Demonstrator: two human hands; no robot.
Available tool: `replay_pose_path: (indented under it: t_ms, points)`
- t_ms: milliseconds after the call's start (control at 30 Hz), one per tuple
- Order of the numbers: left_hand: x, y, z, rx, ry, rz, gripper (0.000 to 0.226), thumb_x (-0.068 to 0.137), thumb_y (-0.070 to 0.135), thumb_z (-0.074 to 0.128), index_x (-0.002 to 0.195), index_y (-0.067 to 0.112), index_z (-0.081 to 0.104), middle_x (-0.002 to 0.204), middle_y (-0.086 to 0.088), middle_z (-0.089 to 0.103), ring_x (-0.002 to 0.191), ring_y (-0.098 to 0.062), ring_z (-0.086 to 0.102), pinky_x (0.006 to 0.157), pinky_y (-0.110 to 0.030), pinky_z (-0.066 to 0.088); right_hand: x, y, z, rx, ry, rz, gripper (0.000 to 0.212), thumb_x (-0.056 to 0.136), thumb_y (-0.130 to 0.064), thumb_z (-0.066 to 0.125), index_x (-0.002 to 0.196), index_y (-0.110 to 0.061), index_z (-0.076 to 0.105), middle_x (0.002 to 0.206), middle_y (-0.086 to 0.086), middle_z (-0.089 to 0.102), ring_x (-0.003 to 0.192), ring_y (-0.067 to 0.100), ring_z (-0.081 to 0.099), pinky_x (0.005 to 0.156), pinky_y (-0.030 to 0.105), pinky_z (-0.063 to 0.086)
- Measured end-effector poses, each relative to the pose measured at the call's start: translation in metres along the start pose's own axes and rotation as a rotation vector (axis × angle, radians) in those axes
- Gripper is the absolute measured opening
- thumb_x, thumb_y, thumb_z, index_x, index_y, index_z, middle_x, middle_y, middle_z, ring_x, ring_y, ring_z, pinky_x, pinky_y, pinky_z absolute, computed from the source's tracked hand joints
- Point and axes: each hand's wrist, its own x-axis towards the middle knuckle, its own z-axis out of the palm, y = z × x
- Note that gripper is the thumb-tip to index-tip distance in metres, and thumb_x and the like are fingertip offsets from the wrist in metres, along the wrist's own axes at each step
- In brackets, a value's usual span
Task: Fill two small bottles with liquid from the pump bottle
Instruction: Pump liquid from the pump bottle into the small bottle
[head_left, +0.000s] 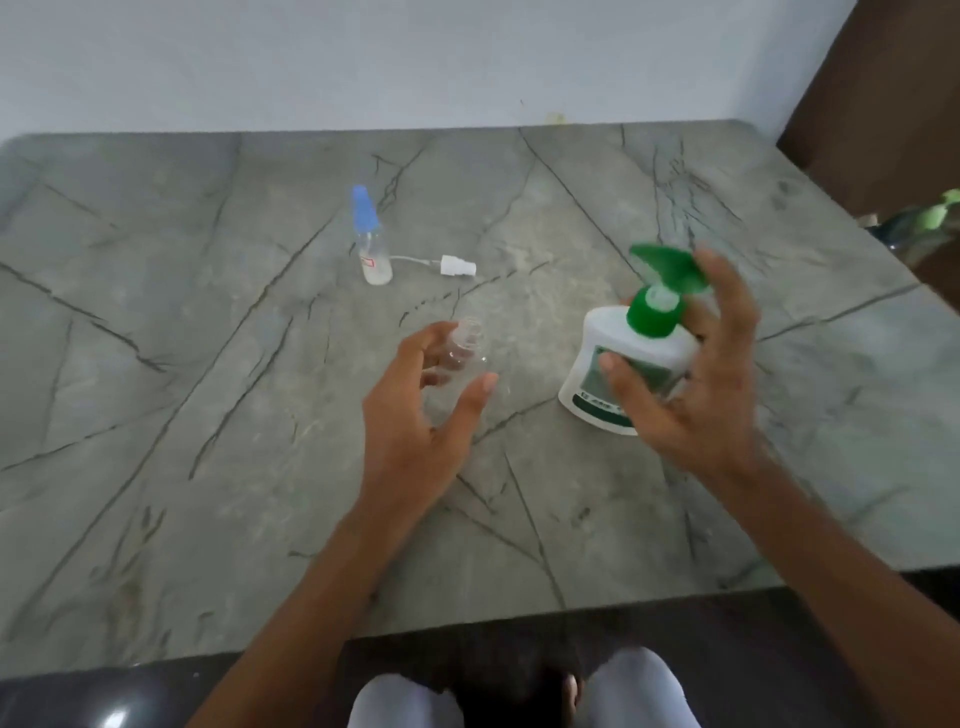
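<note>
White pump bottle (631, 358), green-topped and tilted, sat gripped in the right hand (696, 395), while the left hand (415, 410) curled round an uncapped clear bottle (465, 345) over the table (208, 364).

My right hand's (696, 395) pump bottle (631, 358) is smooth white plastic; my left hand's (415, 415) small bottle (462, 358) clear plastic; the table (208, 364) beneath, veined stone.

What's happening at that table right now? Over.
Left hand holds the uncapped clear bottle. Right hand grips the pump bottle, tilted. Blue-capped bottle and spray head farther back, nothing in the way.
</note>
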Motion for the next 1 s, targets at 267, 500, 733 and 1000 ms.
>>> replay_pose_path:
  t_ms: [267,500,733,1000]
  points:
    - [-0.014,-0.001,-0.001,-0.054,0.114,0.163,0.038,0.087,0.033,0.067,0.119,0.014,0.055,0.101,0.01,0.067,0.093,-0.004,0.065,0.076,-0.02,0.055,0.01,0.0,0.012,0.166,0.052,-0.055,0.088,0.072,-0.009,0.085,0.141,-0.01,0.029,0.121,-0.038,0.045,0.088,0.016,0.067,0.07,0.025,0.058]
    - [-0.017,0.003,-0.001,-0.027,0.062,0.147,0.04,0.09,0.036,0.061,0.126,0.019,0.053,0.108,0.013,0.064,0.096,0.01,0.058,0.075,-0.008,0.05,0.011,-0.011,0.006,0.215,0.037,0.009,0.091,0.071,-0.005,0.083,0.143,-0.026,0.031,0.094,-0.003,0.066,0.072,0.018,0.069,0.063,0.034,0.06]
    - [0.04,-0.004,-0.009,0.009,0.032,0.308,0.03,0.094,0.02,0.06,0.123,0.014,0.057,0.104,0.002,0.066,0.092,0.001,0.061,0.073,-0.006,0.045,0.044,-0.007,0.009,0.102,-0.092,0.006,0.091,0.062,-0.022,0.091,0.134,-0.044,0.041,0.101,-0.014,0.068,0.081,0.004,0.07,0.066,0.022,0.058]
    - [0.061,-0.033,0.0,0.009,-0.077,0.332,0.037,0.092,0.037,0.052,0.128,0.027,0.053,0.11,0.013,0.065,0.101,-0.008,0.062,0.078,-0.017,0.049,0.068,0.003,0.015,0.009,-0.292,-0.079,0.085,0.064,-0.029,0.089,0.129,-0.049,0.039,0.088,-0.01,0.073,0.07,0.008,0.071,0.061,0.019,0.056]
